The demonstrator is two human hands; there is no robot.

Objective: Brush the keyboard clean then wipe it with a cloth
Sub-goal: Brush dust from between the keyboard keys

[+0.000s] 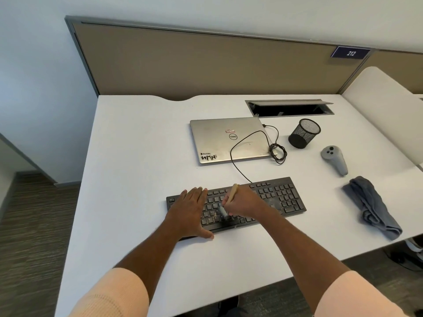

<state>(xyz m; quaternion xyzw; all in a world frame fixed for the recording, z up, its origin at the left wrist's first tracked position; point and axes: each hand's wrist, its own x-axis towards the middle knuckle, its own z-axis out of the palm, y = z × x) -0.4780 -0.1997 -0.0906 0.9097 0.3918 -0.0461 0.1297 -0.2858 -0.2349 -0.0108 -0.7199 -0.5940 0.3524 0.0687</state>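
Black keyboard (274,197): lies flat on the white table (137,156), near its front edge and straight ahead of the person. Its cable (235,161) runs off toward 12 o'clock.
Left hand (191,211): rests flat on the 9 o'clock end of the keyboard, with the fingers straight over the keys and the thumb along the near edge. It seems to be steadying the board.
Right hand (245,202): fingers are curled round the brush, holding it like a pen over the middle keys.
Brush (233,192): the pale wooden handle points up toward 12 o'clock. The grey bristle end is down on the lower key rows, between the two hands.
Cloth (372,207): grey-blue and crumpled, on the table at 3 o'clock from the keyboard. It is well apart from it and in no hand.
Stage: brushing, judging by the bristles on the keys, so the first half of the task is under way.
Done: I cannot tell how many keys are already brushed, and the 9 o'clock end is hidden under the palm.
Left: keys toward 3 o'clock show pale smudges and probably need the brush. After that the whole wipe with the cloth remains.
Other things: closed silver laptop (229,140) at 12 o'clock, mesh cup (303,133) at 1 o'clock, grey controller (335,159) at 2 o'clock.
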